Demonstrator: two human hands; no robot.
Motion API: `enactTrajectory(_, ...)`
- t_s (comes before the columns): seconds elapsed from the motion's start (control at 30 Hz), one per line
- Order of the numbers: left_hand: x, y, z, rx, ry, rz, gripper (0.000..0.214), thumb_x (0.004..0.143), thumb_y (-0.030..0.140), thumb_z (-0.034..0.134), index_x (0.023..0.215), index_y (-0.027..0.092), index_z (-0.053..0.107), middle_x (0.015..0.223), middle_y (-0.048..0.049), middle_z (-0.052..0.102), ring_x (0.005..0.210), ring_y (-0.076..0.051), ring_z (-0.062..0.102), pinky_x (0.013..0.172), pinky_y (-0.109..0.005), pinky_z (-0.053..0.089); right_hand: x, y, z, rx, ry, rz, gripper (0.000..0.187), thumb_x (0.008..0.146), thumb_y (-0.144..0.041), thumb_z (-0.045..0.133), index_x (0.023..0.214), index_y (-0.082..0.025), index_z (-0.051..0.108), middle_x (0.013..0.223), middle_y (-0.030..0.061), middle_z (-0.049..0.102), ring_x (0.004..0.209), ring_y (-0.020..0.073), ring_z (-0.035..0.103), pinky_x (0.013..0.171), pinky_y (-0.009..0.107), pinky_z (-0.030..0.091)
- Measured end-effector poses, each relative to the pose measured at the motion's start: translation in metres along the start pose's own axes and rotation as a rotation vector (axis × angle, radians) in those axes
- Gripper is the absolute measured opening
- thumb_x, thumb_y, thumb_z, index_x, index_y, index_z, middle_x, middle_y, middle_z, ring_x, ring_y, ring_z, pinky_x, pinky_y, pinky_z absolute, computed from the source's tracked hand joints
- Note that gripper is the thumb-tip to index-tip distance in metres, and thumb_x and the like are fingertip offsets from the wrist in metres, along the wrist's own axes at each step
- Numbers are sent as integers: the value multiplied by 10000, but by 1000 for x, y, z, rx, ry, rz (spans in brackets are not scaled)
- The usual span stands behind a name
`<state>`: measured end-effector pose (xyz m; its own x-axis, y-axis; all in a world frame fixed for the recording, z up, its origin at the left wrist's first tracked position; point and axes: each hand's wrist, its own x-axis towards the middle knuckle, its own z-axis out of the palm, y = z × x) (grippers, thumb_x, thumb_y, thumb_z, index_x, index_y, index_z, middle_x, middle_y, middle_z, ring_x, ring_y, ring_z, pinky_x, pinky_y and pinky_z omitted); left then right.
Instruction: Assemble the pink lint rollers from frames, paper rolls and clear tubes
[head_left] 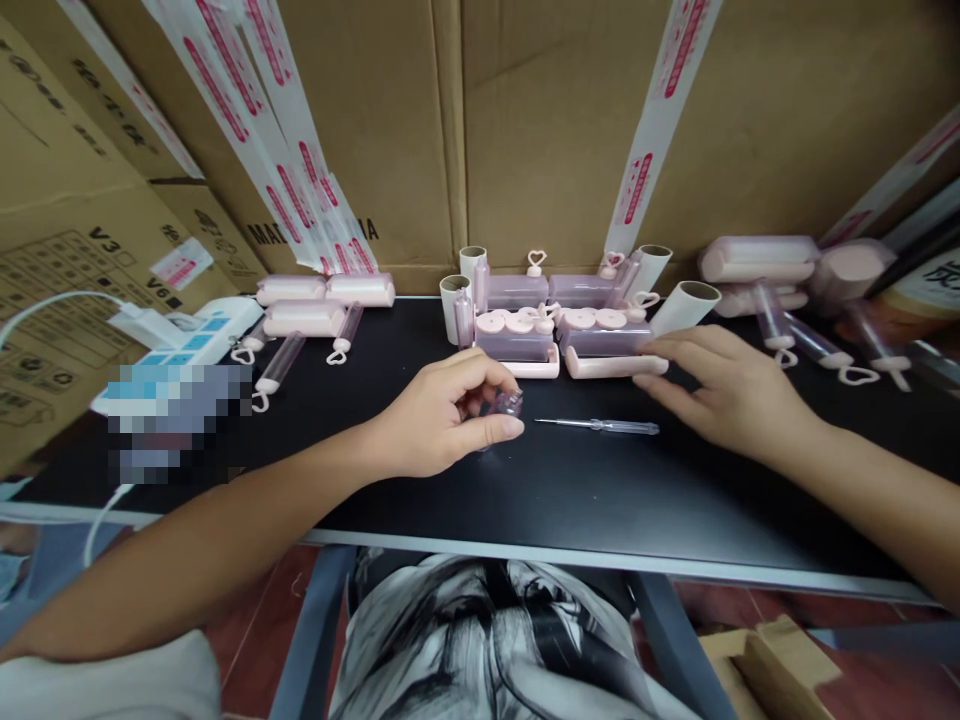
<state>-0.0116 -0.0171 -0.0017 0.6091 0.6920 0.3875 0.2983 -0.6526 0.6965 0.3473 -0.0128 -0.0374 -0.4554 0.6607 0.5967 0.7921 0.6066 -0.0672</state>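
My left hand point(442, 415) is closed over the middle of the black table. Thumb and fingers pinch a small, clear, crinkled thing point(508, 403) that looks like a little plastic bag; its contents are too small to make out. At the right, my right hand point(720, 385) has thumb and fingers around the right end of a long pink plastic shell point(616, 368). Between the hands lies a screwdriver point(600, 426) with a clear handle. Behind the shell stand translucent purple cases point(604, 337) with pink round discs point(596, 318). Another pink shell point(536, 368) lies to the left.
White cardboard tubes point(686, 305) stand beside the cases. Assembled pink rollers point(304, 318) with heart-shaped handles lie at the left, more pink cases point(757, 260) at the right. A power strip point(187, 345) with a cable sits far left. Taped cartons point(540, 120) wall the back.
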Motion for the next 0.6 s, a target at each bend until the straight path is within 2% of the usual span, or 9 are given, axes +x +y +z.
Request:
enactTrajectory(0.07, -1, 1, 4, -82, -16, -15, 262, 886, 367, 793, 1013, 162, 689, 900, -14, 616, 720, -101, 587, 665, -238, 515, 4, -35, -5, 163, -17, -47, 282, 974, -328, 683, 1241, -244, 657, 1109, 127, 755, 1016, 305, 735, 899, 450, 602)
enactTrajectory(0.2, -3, 6, 11, -206, -31, -13, 304, 878, 406, 803, 1018, 164, 683, 862, -20, 662, 711, -112, 624, 673, -244, 531, 16, -102, -7, 512, -79, -60, 603, 933, -364, 755, 1473, -290, 495, 1082, 57, 766, 800, 207, 729, 740, 347, 622)
enactTrajectory(0.27, -4, 8, 14, -249, -29, -3, 318, 864, 409, 818, 1018, 167, 682, 849, -20, 677, 714, -120, 638, 683, -250, 541, 22, -120, -4, 635, -93, -36, 562, 939, -297, 740, 1449, -280, 504, 1007, 24, 766, 749, 169, 707, 694, 296, 606)
enactTrajectory(0.37, -4, 11, 18, -260, -15, 9, 236, 895, 361, 785, 984, 166, 686, 839, -20, 687, 704, -111, 641, 677, -237, 539, 30, -126, 1, 735, -114, 22, 308, 952, -223, 694, 1251, -253, 626, 885, -7, 737, 716, 142, 676, 673, 260, 583)
enactTrajectory(0.47, -2, 9, 25, -332, -10, -11, 184, 951, 325, 713, 898, 160, 651, 785, -5, 662, 658, -92, 630, 639, -216, 527, 34, -125, 5, 718, -144, 73, 77, 945, -271, 721, 1007, -234, 694, 831, 2, 713, 703, 148, 653, 658, 276, 566)
enactTrajectory(0.53, -2, 8, 29, -432, 7, -42, 212, 970, 347, 689, 905, 162, 610, 776, 1, 641, 654, -95, 639, 629, -217, 535, 36, -126, 2, 681, -129, 83, 71, 949, -307, 722, 962, -238, 707, 807, 8, 714, 680, 159, 647, 622, 292, 548)
enactTrajectory(0.6, -2, 7, 30, -464, 44, -40, 220, 975, 367, 681, 970, 162, 601, 816, -6, 641, 687, -103, 644, 654, -229, 545, 40, -125, -9, 616, -67, 107, 83, 959, -334, 708, 997, -263, 726, 801, 13, 731, 671, 178, 660, 609, 316, 541)
